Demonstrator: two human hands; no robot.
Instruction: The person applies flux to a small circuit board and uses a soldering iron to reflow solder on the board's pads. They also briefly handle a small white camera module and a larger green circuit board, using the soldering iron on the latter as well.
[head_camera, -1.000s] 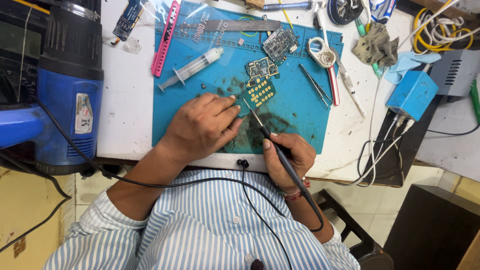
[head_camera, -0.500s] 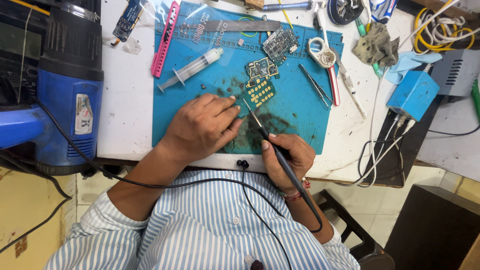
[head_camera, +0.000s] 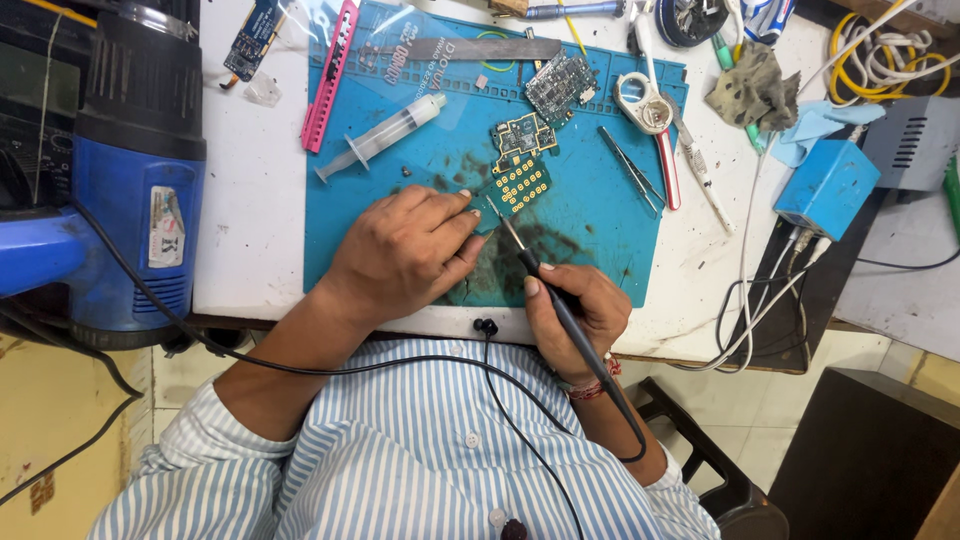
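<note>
The right hand (head_camera: 572, 305) grips a soldering iron (head_camera: 540, 278) (tip at the circuit board (head_camera: 519, 185)); the left hand (head_camera: 405, 252), fingers curled, steadies the board's edge

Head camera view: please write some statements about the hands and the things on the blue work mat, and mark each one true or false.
1. The right hand holds a slim black soldering iron like a pen. True.
2. The iron's tip points at the small green circuit board with gold pads. True.
3. The left hand holds the clear plastic syringe. False: the syringe lies apart on the blue rubber work mat, and the left hand rests by the green board.
4. The metal tweezers lie left of the syringe. False: they lie to its right, beyond the boards.
5. The pink flat plastic tool lies at the mat's left edge. True.
</note>
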